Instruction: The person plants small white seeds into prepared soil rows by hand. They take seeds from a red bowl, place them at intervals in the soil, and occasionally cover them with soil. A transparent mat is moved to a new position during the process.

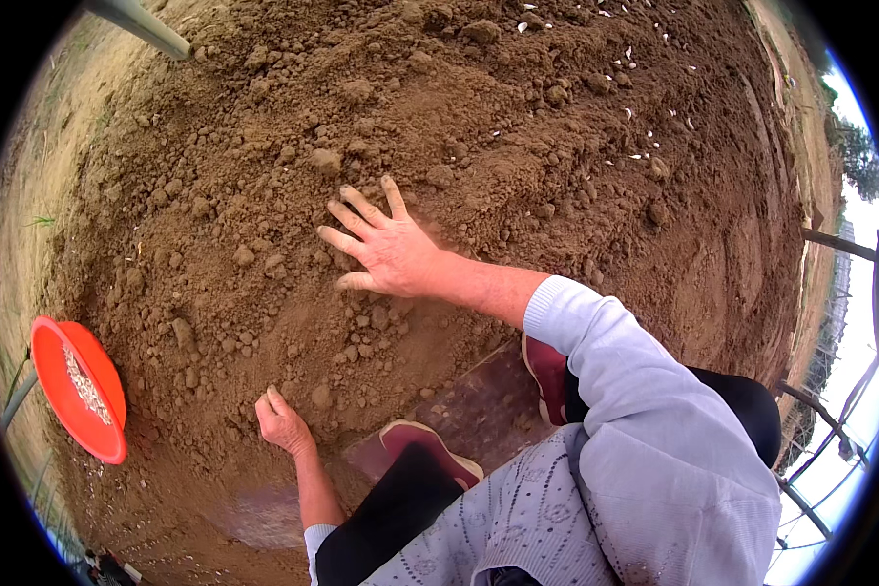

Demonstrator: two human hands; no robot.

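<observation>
My right hand [392, 253] is spread palm down over loose brown soil [439, 110], its fingers apart and dusted with dirt. Lower down, my left hand [284, 425] is closed, with thumb and fingertips together just above the soil; no object shows in it, though its palm is hidden. To its left stands a tilted red plastic bowl [112, 366] holding many small white pieces [86, 387] that look like garlic cloves. Similar white cloves [628, 113] lie scattered on the soil at the upper right.
My maroon shoes [428, 448] rest on a flat dark sheet or board [483, 403] below the hands. A metal pole [143, 28] meets the ground at the upper left. Clods lie around my hands. Bars and netting [820, 505] stand at the right edge.
</observation>
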